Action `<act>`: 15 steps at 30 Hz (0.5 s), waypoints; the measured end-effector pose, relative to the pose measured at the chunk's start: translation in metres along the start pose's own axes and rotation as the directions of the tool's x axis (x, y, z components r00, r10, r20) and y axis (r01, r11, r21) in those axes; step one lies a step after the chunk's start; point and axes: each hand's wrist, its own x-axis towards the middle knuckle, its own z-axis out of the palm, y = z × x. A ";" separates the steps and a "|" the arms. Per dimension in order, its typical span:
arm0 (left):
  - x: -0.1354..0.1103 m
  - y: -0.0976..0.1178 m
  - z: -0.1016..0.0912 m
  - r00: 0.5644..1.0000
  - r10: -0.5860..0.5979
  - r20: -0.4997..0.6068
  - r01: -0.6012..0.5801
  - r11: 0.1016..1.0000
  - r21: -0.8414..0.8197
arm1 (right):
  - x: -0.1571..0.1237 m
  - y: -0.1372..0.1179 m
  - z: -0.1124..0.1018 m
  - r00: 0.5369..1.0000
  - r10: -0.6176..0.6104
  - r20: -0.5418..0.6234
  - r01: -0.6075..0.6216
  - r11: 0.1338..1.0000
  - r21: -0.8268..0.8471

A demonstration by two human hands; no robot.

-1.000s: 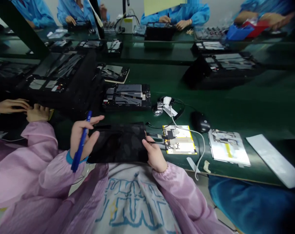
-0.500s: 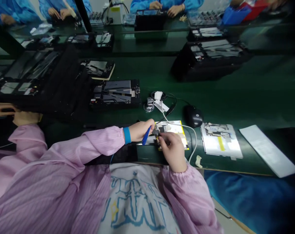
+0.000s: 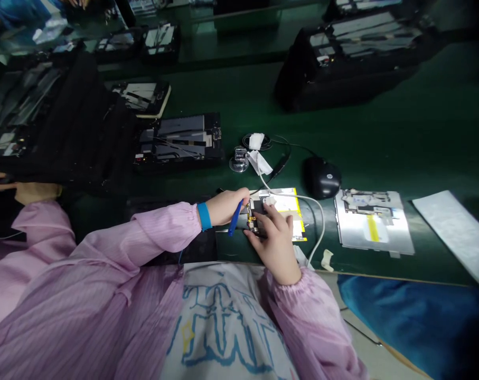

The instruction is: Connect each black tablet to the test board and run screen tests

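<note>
My left hand (image 3: pixel 228 206) comes in from the left, a blue band around its wrist. Its fingers are closed around a slim blue stick-like tool (image 3: pixel 235 218), whose end points down toward me. Under my right hand (image 3: pixel 278 241) lies a small circuit board (image 3: pixel 255 224) with gold and black parts. The thumb and fingers of that hand are spread and rest on the board. A white panel with yellow edging (image 3: pixel 298 207) sits beneath and beside the board, partly covered by my hand. The white cable (image 3: pixel 321 221) curves around its right side.
A black mouse (image 3: pixel 322 177) stands behind the panel, beside a small metal counter (image 3: pixel 239 159) and a coiled black cable (image 3: pixel 255 141). A silver plate (image 3: pixel 390 232) and a white strip (image 3: pixel 453 237) lie right. Stacked black devices (image 3: pixel 179 140) stand left; another person's hand (image 3: pixel 37 191) works there.
My right hand's fingers have gone from a pinch over the board to spread out on it. My left hand keeps the blue tool. The view has tilted downward.
</note>
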 end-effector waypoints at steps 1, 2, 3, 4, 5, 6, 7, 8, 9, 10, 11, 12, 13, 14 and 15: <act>0.000 0.001 0.000 1.000 -0.001 0.012 0.001 1.000 0.001 | 0.000 -0.002 -0.001 1.000 0.010 -0.002 -0.010 1.000 0.005; 0.000 0.001 -0.001 1.000 0.000 0.024 0.000 1.000 0.001 | 0.000 -0.005 -0.003 1.000 0.020 -0.006 -0.020 1.000 0.009; 0.001 0.001 -0.001 0.999 0.004 0.035 -0.004 1.000 0.005 | 0.001 -0.007 -0.004 0.999 0.031 -0.011 -0.031 0.999 0.011; 0.001 0.000 -0.001 0.999 0.010 0.043 -0.010 1.000 0.014 | 0.001 -0.009 -0.005 0.999 0.038 -0.017 -0.037 0.999 0.010; 0.001 0.000 0.000 0.999 0.015 0.048 -0.016 1.000 0.026 | 0.001 -0.011 -0.005 0.999 0.039 -0.020 -0.038 0.999 0.008; 0.001 -0.001 0.000 0.999 0.021 0.050 -0.023 0.999 0.038 | 0.001 -0.011 -0.006 0.999 0.039 -0.020 -0.038 0.999 0.005; 0.001 -0.002 0.000 0.998 0.028 0.054 -0.030 0.999 0.045 | 0.001 -0.012 -0.006 0.999 0.039 -0.020 -0.039 0.999 0.003; 0.001 -0.002 0.000 0.998 0.035 0.058 -0.037 0.998 0.046 | 0.001 -0.012 -0.006 0.999 0.039 -0.020 -0.039 0.999 0.003; 0.002 -0.002 0.001 0.997 0.040 0.063 -0.043 0.998 0.041 | 0.001 -0.012 -0.006 0.999 0.040 -0.018 -0.040 0.999 0.005; 0.002 -0.002 0.001 0.997 0.041 0.067 -0.044 0.998 0.034 | 0.001 -0.012 -0.006 0.999 0.042 -0.015 -0.042 0.999 0.009; 0.002 -0.002 0.000 0.997 0.039 0.070 -0.041 0.999 0.027 | 0.001 -0.012 -0.006 0.999 0.044 -0.012 -0.044 0.999 0.013; 0.002 -0.001 0.000 0.997 0.034 0.071 -0.036 0.999 0.022 | 0.001 -0.012 -0.006 0.999 0.044 -0.009 -0.044 0.999 0.016; 0.002 0.000 0.000 0.997 0.028 0.074 -0.030 0.999 0.020 | 0.001 -0.011 -0.006 0.999 0.043 -0.005 -0.043 0.999 0.018; 0.002 0.001 0.000 0.997 0.023 0.078 -0.024 1.000 0.017 | 0.001 -0.011 -0.006 0.999 0.042 -0.002 -0.042 0.999 0.017; 0.002 0.002 -0.001 0.996 0.019 0.083 -0.020 1.000 0.013 | 0.001 -0.011 -0.007 0.999 0.040 -0.001 -0.040 0.999 0.014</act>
